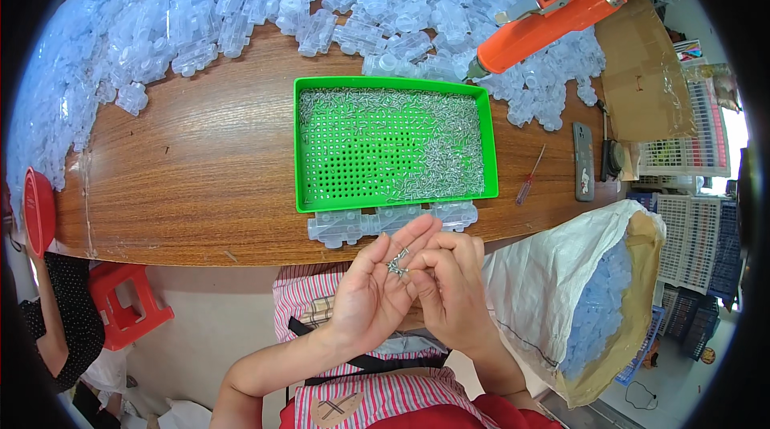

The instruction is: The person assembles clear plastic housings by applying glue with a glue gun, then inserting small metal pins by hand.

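Cupping silver screws in your upturned left hand, palm unclenched | your right hand curls just right of the screws; whether pinching one, cannot tell | screws' long axes cross variously | green tray ahead, long side facing you

Brown wood-grain table. Green tray set on it. Large heap of clear plastic parts beyond the tray, spreading well round to its left. Short row of similar parts along its near side; whether tucked under, cannot tell. Right of tray: slim screwdriver, reddish handle; farther right, grey-backed phone, then dark round object, kind unclear.
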{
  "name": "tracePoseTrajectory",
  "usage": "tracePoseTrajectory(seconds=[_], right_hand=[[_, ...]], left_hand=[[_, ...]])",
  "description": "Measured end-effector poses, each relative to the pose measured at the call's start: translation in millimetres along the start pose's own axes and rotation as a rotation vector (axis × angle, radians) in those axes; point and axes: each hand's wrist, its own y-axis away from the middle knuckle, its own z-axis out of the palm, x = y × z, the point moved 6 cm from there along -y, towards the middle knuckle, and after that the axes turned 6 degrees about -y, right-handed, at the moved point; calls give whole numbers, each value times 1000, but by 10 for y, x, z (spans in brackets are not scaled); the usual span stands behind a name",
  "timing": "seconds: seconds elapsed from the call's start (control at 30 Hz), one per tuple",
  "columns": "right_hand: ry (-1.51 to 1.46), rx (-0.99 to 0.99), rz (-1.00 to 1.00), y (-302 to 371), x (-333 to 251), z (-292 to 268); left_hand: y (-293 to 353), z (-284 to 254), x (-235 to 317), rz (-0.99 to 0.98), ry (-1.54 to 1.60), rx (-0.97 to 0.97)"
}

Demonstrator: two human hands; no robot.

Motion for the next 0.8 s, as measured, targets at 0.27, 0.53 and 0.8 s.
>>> tracePoseTrajectory(seconds=[0.27,0.53,0.8], right_hand=[[108,115,-18,19,-9,-235],[223,101,-82,36,-118,-261],[393,92,-196,32,-242,-298]], left_hand=[[85,-170,-96,-169,-184,137],[80,-156,-121,-175,-189,12],[58,-180,-30,-58,-527,127]])
